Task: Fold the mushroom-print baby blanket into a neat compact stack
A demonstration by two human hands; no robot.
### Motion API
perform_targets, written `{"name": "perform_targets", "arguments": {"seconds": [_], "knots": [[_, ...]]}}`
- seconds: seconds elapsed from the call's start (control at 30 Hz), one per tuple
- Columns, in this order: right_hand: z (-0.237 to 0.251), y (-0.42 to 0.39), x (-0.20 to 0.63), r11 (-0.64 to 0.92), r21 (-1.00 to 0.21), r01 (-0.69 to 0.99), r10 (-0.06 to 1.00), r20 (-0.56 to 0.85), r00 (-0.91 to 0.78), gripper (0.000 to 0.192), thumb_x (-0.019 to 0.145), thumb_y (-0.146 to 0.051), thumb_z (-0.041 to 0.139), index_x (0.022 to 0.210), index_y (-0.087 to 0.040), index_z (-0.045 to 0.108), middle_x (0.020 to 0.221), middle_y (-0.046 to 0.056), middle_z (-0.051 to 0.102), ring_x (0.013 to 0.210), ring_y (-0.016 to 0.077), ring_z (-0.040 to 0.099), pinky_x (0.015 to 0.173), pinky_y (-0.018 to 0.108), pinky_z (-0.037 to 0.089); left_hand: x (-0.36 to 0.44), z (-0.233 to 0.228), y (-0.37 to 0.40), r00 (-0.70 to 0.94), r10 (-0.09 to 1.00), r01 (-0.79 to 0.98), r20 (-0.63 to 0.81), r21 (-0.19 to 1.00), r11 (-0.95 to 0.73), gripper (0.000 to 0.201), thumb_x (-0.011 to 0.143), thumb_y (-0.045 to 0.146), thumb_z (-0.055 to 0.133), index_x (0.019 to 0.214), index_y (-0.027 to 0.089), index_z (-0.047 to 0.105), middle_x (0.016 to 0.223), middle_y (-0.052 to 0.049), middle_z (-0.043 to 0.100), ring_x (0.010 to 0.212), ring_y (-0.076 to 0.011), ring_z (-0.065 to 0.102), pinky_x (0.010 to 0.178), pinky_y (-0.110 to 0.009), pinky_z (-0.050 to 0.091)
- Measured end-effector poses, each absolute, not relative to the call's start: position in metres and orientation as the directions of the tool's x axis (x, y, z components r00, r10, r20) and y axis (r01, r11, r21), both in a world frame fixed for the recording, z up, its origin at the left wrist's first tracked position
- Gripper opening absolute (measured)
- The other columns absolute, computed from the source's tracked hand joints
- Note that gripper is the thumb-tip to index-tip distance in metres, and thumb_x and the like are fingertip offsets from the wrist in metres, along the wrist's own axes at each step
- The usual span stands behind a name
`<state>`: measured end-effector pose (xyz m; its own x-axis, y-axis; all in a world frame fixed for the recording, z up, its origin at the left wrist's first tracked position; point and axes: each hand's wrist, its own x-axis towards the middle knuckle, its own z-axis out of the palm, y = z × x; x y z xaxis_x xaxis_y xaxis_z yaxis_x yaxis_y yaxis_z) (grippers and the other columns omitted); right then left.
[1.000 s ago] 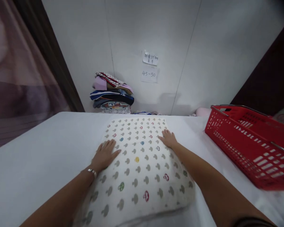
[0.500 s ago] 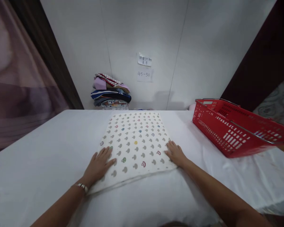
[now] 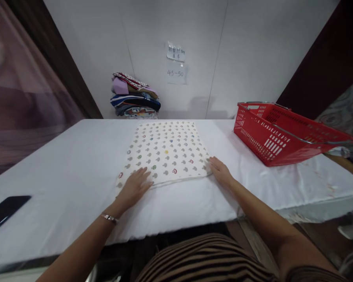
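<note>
A cream cloth (image 3: 170,145) printed with grey and coloured mushrooms lies folded flat, its layered edge toward me. My left hand (image 3: 134,187) rests on its near left part, fingers stretched out and slightly apart, a silver bracelet on the wrist. At the near right corner lies my right hand (image 3: 220,170), flat and open, its fingertips touching the cloth's edge. Neither hand grips the cloth. Part of the near left corner is hidden under my left hand.
The cloth lies on a white-covered table (image 3: 67,164). A red perforated basket (image 3: 261,135) stands at the right. Folded garments (image 3: 135,98) are stacked by the back wall, below paper signs (image 3: 176,72). A dark phone (image 3: 8,211) lies at the left edge.
The view has tilted down, bringing the phone and a striped garment into sight. My left hand has moved right along the cloth's near edge; my right hand has shifted slightly to the corner.
</note>
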<state>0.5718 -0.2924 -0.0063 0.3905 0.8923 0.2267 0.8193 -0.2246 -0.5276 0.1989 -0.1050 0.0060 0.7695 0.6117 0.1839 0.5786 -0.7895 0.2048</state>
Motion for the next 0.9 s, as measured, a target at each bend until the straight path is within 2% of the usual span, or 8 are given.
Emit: {"name": "perform_targets", "arguments": {"seconds": [0.17,0.3,0.47,0.67,0.9], "knots": [[0.002,-0.307,0.555,-0.062,-0.407,0.911,0.984,0.126,0.123,0.044,0.089,-0.034,0.04,0.131,-0.027,0.051,0.137,0.002,0.05,0.132,0.0231,0.037,0.11,0.047,0.024,0.202,-0.003,-0.13,0.811,0.562,0.541,0.161,0.156,-0.826,0.052,0.091,0.048,0.034,0.131,0.019,0.05,0.142,-0.008,0.043,0.133,-0.0235,0.034,0.111,-0.044,0.025],[0.004,-0.309,0.552,-0.017,-0.391,0.92,0.975,0.198,0.102,0.041,0.09,-0.031,0.036,0.124,-0.023,0.058,0.13,0.005,0.057,0.129,0.021,0.041,0.108,0.043,0.029,0.206,-0.003,-0.134,0.789,0.561,0.534,0.251,0.172,-0.828,0.043,0.091,0.041,0.035,0.117,0.019,0.061,0.132,-0.009,0.053,0.124,-0.0235,0.044,0.106,-0.041,0.033],[-0.001,-0.301,0.545,0.104,-0.345,0.933,0.973,0.23,-0.023,0.039,0.09,-0.037,0.039,0.118,-0.022,0.062,0.124,0.006,0.06,0.122,0.0222,0.046,0.105,0.041,0.033,0.223,0.003,-0.148,0.782,0.544,0.497,0.305,0.222,-0.839,0.032,0.09,0.033,0.042,0.107,0.021,0.065,0.117,-0.009,0.061,0.109,-0.0237,0.052,0.096,-0.042,0.041],[0.003,-0.282,0.526,0.175,-0.304,0.936,0.963,0.249,-0.099,0.038,0.091,-0.038,0.039,0.114,-0.022,0.065,0.12,0.009,0.06,0.114,0.024,0.049,0.1,0.041,0.036,0.232,0.006,-0.146,0.787,0.527,0.475,0.322,0.229,-0.85,0.025,0.089,0.029,0.046,0.098,0.02,0.067,0.101,-0.007,0.062,0.094,-0.021,0.053,0.086,-0.037,0.044],[0.011,-0.256,0.488,0.251,-0.289,0.924,0.959,0.201,-0.198,0.033,0.09,-0.035,0.043,0.111,-0.024,0.066,0.117,0.008,0.059,0.109,0.0242,0.048,0.096,0.038,0.036,0.222,0.004,-0.142,0.775,0.547,0.5,0.316,0.222,-0.837,0.023,0.089,0.026,0.046,0.096,0.02,0.067,0.101,-0.007,0.062,0.094,-0.0197,0.052,0.085,-0.035,0.044]]}}
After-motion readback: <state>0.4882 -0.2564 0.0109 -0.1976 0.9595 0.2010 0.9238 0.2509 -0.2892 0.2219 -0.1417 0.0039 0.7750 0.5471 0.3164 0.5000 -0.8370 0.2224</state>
